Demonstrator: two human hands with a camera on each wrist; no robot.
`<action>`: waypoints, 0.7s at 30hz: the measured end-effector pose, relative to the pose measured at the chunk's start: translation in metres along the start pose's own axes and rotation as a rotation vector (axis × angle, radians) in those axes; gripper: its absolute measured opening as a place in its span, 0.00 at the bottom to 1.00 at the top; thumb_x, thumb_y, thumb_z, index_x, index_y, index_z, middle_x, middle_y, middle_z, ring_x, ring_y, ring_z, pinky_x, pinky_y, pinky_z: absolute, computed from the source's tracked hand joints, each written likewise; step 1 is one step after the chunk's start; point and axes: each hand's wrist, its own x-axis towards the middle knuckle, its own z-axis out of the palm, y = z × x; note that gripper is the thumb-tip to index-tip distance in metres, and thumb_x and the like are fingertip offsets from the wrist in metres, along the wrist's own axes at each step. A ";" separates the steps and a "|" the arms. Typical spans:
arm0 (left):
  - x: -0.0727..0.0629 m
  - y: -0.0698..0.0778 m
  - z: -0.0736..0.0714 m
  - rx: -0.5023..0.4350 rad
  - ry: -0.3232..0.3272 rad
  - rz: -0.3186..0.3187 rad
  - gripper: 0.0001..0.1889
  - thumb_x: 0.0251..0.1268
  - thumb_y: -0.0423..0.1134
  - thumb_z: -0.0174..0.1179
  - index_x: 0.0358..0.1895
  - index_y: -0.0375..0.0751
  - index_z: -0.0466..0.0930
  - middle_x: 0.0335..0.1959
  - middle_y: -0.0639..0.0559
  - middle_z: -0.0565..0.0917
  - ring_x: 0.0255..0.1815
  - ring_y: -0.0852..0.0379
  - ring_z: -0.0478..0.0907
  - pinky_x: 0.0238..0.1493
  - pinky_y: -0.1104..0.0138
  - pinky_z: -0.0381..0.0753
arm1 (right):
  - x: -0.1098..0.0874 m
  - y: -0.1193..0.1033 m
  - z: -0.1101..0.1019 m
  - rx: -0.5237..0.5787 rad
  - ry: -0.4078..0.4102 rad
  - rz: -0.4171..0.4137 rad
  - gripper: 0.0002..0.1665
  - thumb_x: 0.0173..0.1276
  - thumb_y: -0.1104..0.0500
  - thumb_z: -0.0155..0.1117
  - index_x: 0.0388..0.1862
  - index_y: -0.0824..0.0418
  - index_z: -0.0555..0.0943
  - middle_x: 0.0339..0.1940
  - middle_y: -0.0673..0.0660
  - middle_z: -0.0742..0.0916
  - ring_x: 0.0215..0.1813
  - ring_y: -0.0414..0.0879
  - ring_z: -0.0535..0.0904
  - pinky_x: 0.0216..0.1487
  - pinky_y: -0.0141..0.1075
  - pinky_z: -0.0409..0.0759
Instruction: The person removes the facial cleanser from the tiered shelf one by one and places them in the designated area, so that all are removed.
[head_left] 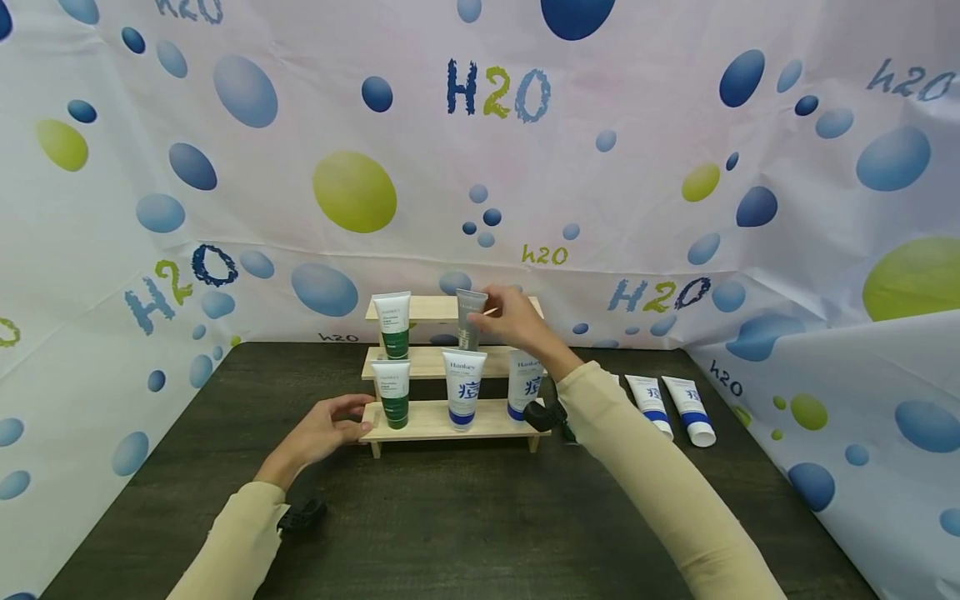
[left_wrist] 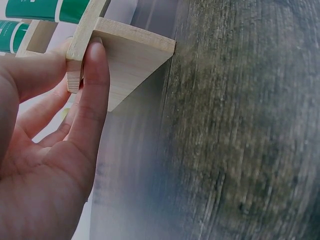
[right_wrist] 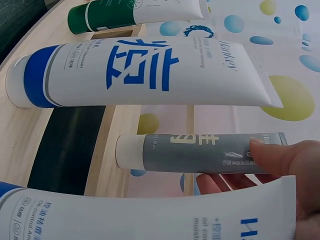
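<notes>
At the left end of the wooden rack (head_left: 429, 419), on its bottom tier, the left hand (head_left: 318, 437) pinches the board between thumb and fingers. At the middle tier's centre, the right hand (head_left: 519, 320) pinches the grey tube (head_left: 467, 332) near its upper end; whether its cap touches the board cannot be told.

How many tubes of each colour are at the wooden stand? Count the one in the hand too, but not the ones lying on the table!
Green-and-white tubes: 2
Blue-and-white tubes: 2
Grey tube, held in the right hand: 1
Total: 5 tubes
</notes>
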 end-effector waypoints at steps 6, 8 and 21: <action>0.000 0.000 -0.001 -0.006 -0.003 0.005 0.31 0.73 0.38 0.65 0.74 0.31 0.68 0.68 0.27 0.73 0.59 0.40 0.83 0.56 0.50 0.84 | 0.001 0.002 0.001 -0.015 0.005 0.005 0.20 0.77 0.60 0.63 0.63 0.67 0.78 0.56 0.68 0.87 0.54 0.60 0.87 0.54 0.45 0.87; 0.000 -0.001 -0.001 -0.003 -0.003 0.003 0.31 0.73 0.39 0.65 0.74 0.32 0.68 0.68 0.28 0.73 0.59 0.40 0.82 0.57 0.50 0.84 | 0.001 0.002 0.002 -0.020 0.007 0.011 0.20 0.78 0.60 0.62 0.63 0.66 0.78 0.56 0.68 0.87 0.53 0.60 0.87 0.54 0.46 0.87; 0.002 -0.002 0.000 0.006 0.004 -0.021 0.30 0.72 0.41 0.66 0.73 0.35 0.70 0.69 0.30 0.74 0.65 0.37 0.79 0.61 0.49 0.82 | 0.000 0.002 0.002 -0.007 0.002 0.004 0.19 0.78 0.62 0.62 0.63 0.67 0.78 0.57 0.68 0.86 0.57 0.61 0.86 0.55 0.46 0.87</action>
